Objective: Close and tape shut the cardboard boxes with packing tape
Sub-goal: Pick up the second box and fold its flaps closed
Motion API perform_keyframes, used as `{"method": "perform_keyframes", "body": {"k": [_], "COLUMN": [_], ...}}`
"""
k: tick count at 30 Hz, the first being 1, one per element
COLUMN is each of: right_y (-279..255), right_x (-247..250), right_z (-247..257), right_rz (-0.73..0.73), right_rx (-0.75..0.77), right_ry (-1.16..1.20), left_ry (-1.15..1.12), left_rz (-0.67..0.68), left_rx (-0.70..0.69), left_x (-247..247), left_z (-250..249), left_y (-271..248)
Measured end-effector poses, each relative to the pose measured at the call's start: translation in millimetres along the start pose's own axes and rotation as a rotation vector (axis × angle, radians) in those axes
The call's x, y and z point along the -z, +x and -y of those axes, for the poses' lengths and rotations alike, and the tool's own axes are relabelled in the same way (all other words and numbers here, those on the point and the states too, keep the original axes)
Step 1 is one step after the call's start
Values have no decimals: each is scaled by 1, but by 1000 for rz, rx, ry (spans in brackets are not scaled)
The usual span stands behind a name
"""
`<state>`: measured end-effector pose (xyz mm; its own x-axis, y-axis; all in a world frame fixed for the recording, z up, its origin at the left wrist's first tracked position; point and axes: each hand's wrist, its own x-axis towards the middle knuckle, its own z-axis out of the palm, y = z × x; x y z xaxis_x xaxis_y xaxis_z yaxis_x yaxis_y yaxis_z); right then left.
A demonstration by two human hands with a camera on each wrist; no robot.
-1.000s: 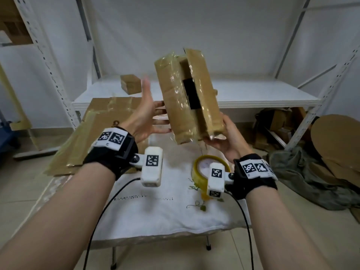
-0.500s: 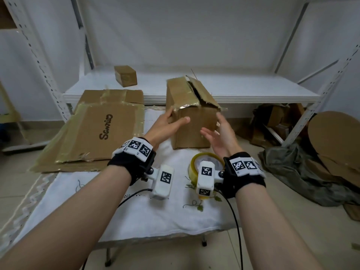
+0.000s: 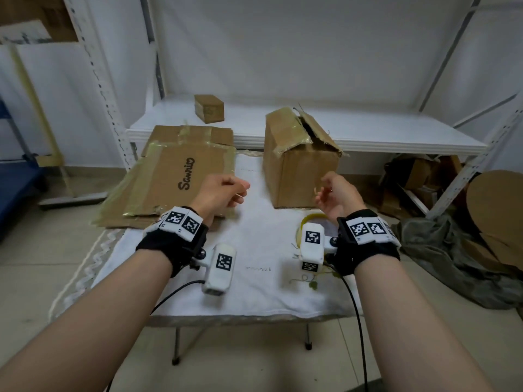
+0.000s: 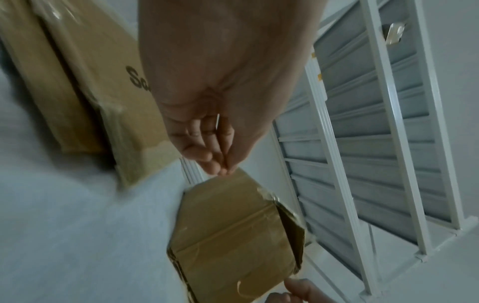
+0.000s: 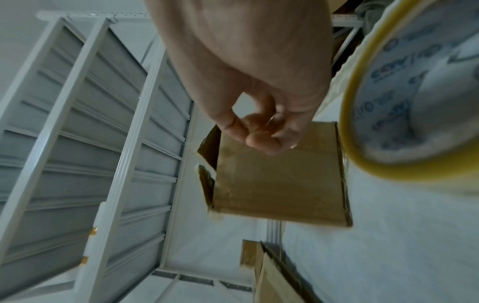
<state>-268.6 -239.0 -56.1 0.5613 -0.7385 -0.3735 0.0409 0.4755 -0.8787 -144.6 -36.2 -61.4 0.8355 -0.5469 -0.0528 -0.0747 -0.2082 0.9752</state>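
Observation:
A brown cardboard box (image 3: 302,165) stands upright on the white-clothed table (image 3: 260,250). Its top flaps gape along a dark slit, with torn glossy tape on them. The same box (image 4: 233,229) shows in the left wrist view and again (image 5: 279,184) in the right wrist view. My left hand (image 3: 226,190) hovers left of the box, fingers loosely curled, holding nothing. On the other side my right hand (image 3: 331,190) hangs just in front of the box, also loosely curled and bare. A yellow roll of packing tape (image 3: 308,219) lies on the cloth under my right wrist, large (image 5: 404,102) in the right wrist view.
A flattened taped cardboard sheet (image 3: 181,176) with dark lettering covers the table's left part and overhangs it. A small brown box (image 3: 209,108) sits on the white shelf (image 3: 368,128) behind. On the floor at the right lie a grey cloth heap (image 3: 452,264) and cardboard pieces (image 3: 498,205).
The box, held up tilted in both hands a second ago, was set down on the table. Both hands have let go and drawn back toward me, fingers curling.

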Motion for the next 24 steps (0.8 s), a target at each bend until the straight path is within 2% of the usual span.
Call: {"method": "perform_keyframes", "body": {"k": [7,12,14,17,24], "right_y": [-17,-14,-8,2,5], "right_x": [-54,-95,-107,-121,-135], "right_z": [-20,-62,-80,-96,-109], "right_rz": [205,298,313,347,244], "right_rx": [-11,-86,-128,-169,-93], "right_ry": [-170,-325,-399,-467,-500], "left_ry": [-155,-276,-295,-331,-600], "left_rz": [-216,-408,-409,-372,-344], "left_rx": [71,234,318,371,434], "left_x": [67,98,103,102,91], "left_z": [28,47,54,60,60], "left_y": [-21,-11,-10,-10,-7]}}
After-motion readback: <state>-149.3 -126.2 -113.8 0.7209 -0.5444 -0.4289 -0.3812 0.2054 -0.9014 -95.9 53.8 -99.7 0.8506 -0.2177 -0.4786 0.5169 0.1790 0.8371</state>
